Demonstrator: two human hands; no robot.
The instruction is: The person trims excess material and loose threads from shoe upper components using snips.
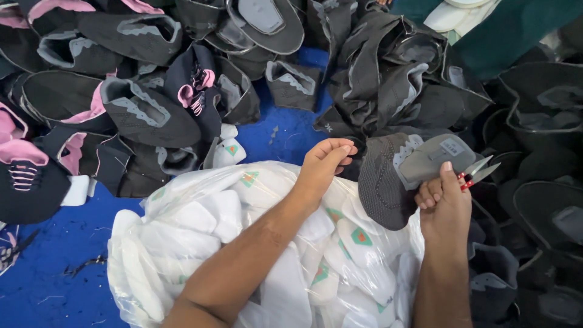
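My right hand (444,203) grips a dark grey knitted shoe upper (384,182) with a light grey insole part at its top, and also holds small red-handled snips (477,172) whose blades point up and to the right. My left hand (323,165) hovers just left of that upper with its fingers loosely curled and nothing in it, above a clear plastic bag (200,243) stuffed with several white insoles. Both forearms cross over the bag.
Heaps of black and grey shoe uppers (395,79) lie ahead and to the right. Black uppers with pink trim (152,103) are piled at the left. A blue floor (54,267) shows at lower left. White soles (452,15) lie on green cloth at the top right.
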